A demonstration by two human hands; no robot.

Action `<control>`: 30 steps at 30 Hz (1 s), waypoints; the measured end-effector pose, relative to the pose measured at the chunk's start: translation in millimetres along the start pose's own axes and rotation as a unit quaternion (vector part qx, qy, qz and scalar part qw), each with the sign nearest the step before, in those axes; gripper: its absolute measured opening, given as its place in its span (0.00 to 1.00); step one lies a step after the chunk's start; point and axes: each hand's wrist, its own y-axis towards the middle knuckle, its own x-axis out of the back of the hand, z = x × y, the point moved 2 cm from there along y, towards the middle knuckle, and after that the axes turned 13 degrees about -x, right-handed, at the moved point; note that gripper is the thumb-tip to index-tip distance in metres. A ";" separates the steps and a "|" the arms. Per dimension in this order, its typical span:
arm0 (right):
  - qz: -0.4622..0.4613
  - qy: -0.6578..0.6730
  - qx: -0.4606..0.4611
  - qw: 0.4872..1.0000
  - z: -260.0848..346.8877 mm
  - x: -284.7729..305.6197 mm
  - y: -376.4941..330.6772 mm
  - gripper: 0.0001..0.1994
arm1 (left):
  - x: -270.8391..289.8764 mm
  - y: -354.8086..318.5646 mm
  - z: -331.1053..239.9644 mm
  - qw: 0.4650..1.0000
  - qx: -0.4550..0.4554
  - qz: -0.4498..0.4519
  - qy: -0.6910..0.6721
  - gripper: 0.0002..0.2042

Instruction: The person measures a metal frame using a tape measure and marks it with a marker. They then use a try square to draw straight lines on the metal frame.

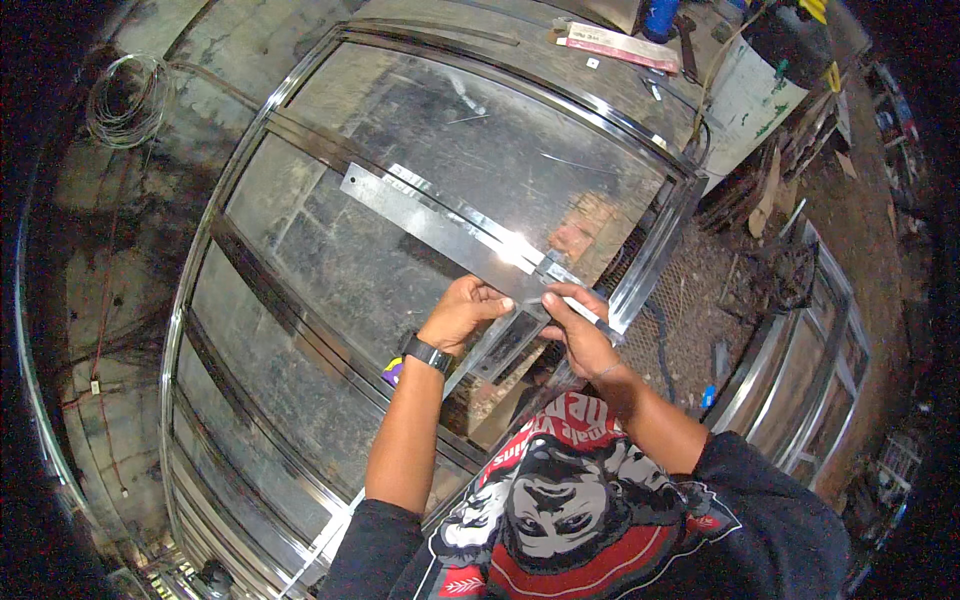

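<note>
A flat steel square (pixel 415 222) lies slantwise across the work surface, its long blade running to the upper left and a shorter leg coming back toward me. Along its far side runs a shiny narrow metal bar (pixel 606 322). My left hand (pixel 462 318) pinches the square near its corner with thumb and fingers, a dark watch (pixel 428 354) on the wrist. Close beside it, my right hand (pixel 585 330) is closed around the bar, its thumb pressing at the square's corner. What its other fingers grip underneath is partly hidden.
A large shiny metal frame (pixel 230 160) with crossbars surrounds the dark sheet surface (pixel 340 240). At the back lie a long red-and-white box (pixel 620 47) and a blue container (pixel 660 20). Coiled wire (pixel 128 100) rests at far left; another metal frame (pixel 800 370) leans at right.
</note>
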 end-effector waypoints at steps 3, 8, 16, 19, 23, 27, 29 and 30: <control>0.021 0.006 -0.004 1.000 -5.6 -7.3 -2.1 0.16 | 3.9 -9.1 0.2 1.000 0.013 -0.020 -0.013 0.11; 0.007 -0.014 -0.021 1.000 -16.4 -12.4 -1.1 0.16 | 9.4 -15.6 19.4 0.997 -0.001 -0.067 -0.043 0.10; 0.042 0.000 -0.035 0.999 -15.6 -18.2 -2.0 0.17 | 9.7 -16.1 22.9 0.997 -0.003 -0.069 -0.042 0.08; 0.010 0.012 -0.011 1.000 -23.1 -17.0 -0.3 0.17 | -1.2 -14.2 18.7 0.996 -0.026 -0.088 0.019 0.10; -0.024 0.027 -0.002 0.999 -25.7 -19.2 1.5 0.17 | -6.8 -13.9 16.9 0.989 -0.071 -0.094 0.090 0.11; 0.000 0.019 0.001 1.000 -21.9 -20.5 1.7 0.17 | -7.8 -15.2 17.3 0.988 -0.080 -0.088 0.100 0.10; 0.011 0.022 -0.004 1.000 -22.3 -20.2 1.7 0.17 | -4.5 -13.2 23.2 0.985 -0.094 -0.085 0.117 0.09; 0.017 0.024 -0.006 1.000 -22.1 -20.4 1.6 0.16 | -3.0 -12.4 24.3 0.986 -0.093 -0.081 0.112 0.08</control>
